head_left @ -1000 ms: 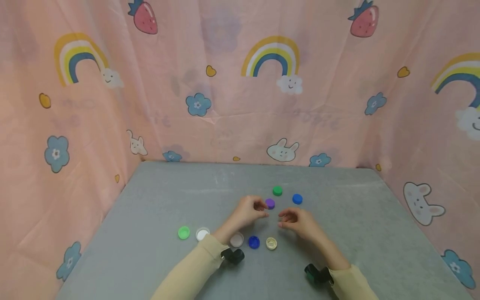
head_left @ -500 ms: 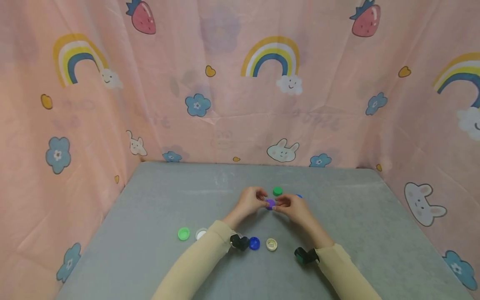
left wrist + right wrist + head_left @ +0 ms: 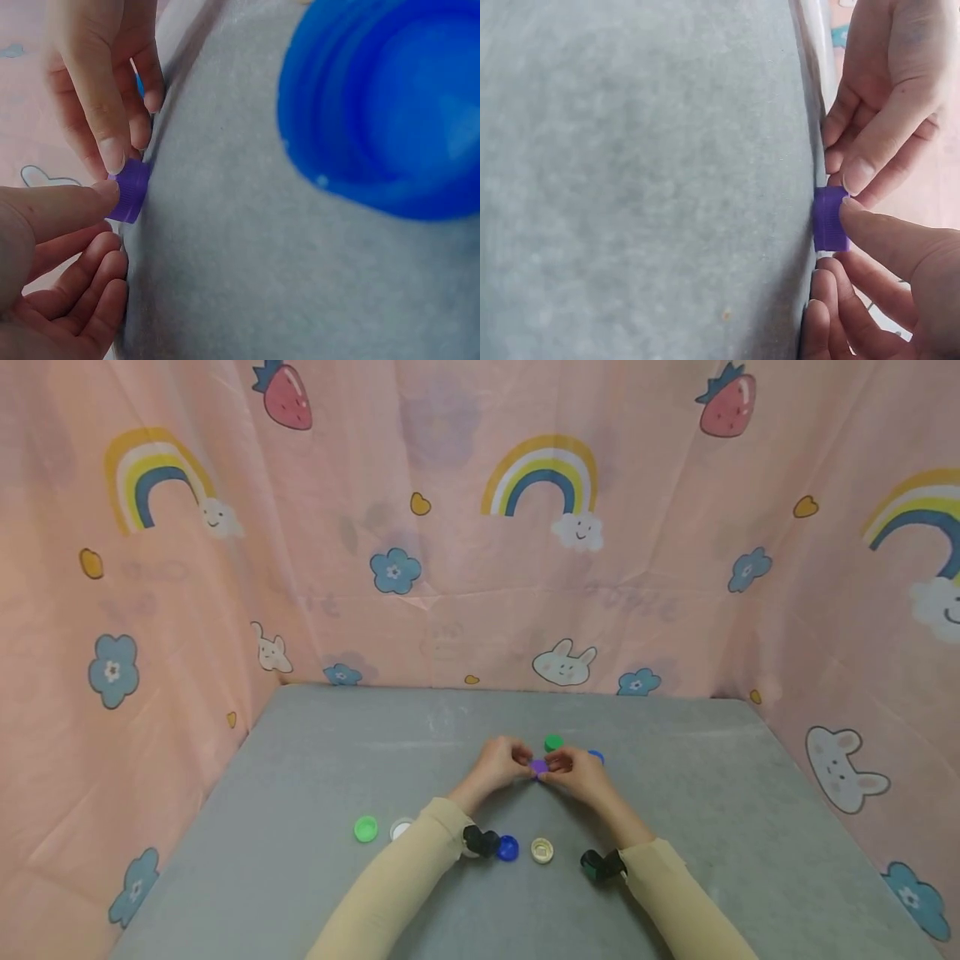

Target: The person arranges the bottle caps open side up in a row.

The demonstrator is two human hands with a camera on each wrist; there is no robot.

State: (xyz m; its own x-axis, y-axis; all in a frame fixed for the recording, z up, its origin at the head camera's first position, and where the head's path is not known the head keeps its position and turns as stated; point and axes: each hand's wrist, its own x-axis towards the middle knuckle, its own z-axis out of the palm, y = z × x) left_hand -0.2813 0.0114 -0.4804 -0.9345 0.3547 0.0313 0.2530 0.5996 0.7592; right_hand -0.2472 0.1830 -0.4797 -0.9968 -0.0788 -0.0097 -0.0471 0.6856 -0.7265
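A purple bottle cap with a ribbed side sits on the grey table between both hands. My left hand pinches it from the left, the thumb lying on its near side. From the right, my right hand holds the same cap by thumb and fingers. Both thumb tips come close together on the cap in the left wrist view. The right wrist view shows the cap with its ribbed side upright at the table surface. Just behind the hands are a green cap and a partly hidden blue cap.
Nearer the body lies a row of upturned caps: light green, white, dark blue and cream. Another pale one is mostly covered by the left wrist camera. A pink patterned curtain surrounds the table.
Both hands have moved forward and closed in on the purple cap, now pinching it from either side. The cap stays in about the same place.
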